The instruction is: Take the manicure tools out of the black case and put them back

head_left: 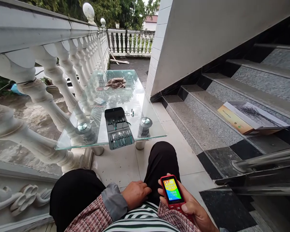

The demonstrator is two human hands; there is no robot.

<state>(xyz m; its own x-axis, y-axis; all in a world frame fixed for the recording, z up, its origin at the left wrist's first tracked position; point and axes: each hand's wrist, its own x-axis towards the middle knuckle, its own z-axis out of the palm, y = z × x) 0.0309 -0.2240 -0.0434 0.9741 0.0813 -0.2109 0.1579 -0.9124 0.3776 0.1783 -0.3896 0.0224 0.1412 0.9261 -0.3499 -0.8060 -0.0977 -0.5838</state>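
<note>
My right hand point(193, 204) is wrapped round a red mobile phone point(172, 191) with a keypad. Its lit screen faces up and reads 17:50, and my thumb lies over the keys. My left hand point(137, 194) rests on my lap, palm down, fingers loosely bent and holding nothing visible. In front of my knees, a black manicure set case point(119, 127) lies unfolded at the near edge of the glass table point(100, 143). Several small metal tools sit in its slots. Beside it on the glass are nail clippers point(132, 112) and other small pieces.
A crumpled brown cloth point(116, 83) and a small light-blue box point(99, 101) lie farther back on the glass. White balusters point(60, 85) run along the left. Stone stairs point(203, 119) rise at the right, with an open cardboard box point(251, 117) on one step.
</note>
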